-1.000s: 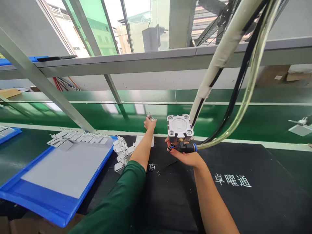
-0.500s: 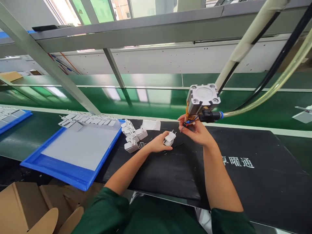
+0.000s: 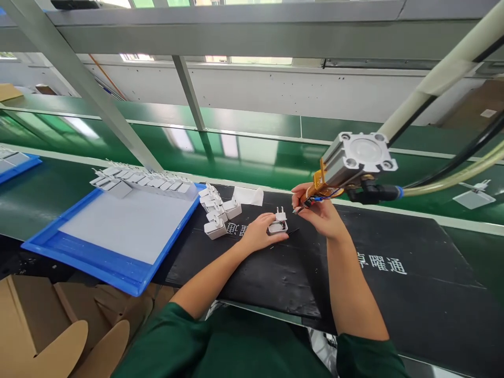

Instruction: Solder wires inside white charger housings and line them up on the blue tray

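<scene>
Left fingers (image 3: 271,217) curled around white plug housing (image 3: 277,227), partly open

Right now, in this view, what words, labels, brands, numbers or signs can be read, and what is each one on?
"曜通": white print on the right part of the black mat; the character before it is partly hidden by the right forearm.
More white characters on the mat beside the left hand: partly covered, not surely readable.
White label on the cardboard box: too small to read.
</scene>
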{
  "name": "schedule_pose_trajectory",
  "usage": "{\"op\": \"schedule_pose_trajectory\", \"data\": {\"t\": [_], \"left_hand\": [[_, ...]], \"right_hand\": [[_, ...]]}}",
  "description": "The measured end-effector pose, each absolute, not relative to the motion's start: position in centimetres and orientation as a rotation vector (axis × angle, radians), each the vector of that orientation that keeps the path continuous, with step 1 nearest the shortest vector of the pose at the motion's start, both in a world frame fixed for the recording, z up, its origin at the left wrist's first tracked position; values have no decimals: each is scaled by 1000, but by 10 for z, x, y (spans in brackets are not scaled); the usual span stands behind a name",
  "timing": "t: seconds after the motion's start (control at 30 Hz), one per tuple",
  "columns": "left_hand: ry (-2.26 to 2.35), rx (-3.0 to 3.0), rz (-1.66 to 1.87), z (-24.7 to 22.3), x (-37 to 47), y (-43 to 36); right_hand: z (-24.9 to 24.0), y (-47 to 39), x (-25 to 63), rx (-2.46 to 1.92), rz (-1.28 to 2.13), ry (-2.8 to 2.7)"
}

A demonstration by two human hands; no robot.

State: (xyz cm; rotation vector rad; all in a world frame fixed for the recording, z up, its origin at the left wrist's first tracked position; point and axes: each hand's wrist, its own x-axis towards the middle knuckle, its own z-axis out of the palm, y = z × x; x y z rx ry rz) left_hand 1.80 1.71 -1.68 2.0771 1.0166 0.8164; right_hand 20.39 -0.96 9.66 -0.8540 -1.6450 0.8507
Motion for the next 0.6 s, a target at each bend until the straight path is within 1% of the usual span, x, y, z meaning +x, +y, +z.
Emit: {"op": "schedule_pose_trajectory", "data": {"t": [0.07, 0.13, 0.23, 0.33, 0.47, 0.6], "left_hand": [[1075, 2146, 703, -15, 21, 16], [1143, 2058, 676, -14, 23, 17], [1260, 1894, 747, -9, 24, 19], [1370, 1893, 804, -3, 22, 18], [1296, 1943, 894, 1, 19, 16], [1232, 1917, 1004, -4, 18, 18]], "right_hand": [[96, -12, 202, -805, 870, -1653], [96, -15, 199, -758, 891, -1663], [97, -20, 190, -699, 913, -1674], [97, -24, 177, -675, 871, -1661], [94, -25, 165, -716, 767, -1615], [92, -24, 164, -706, 742, -1602]]}}
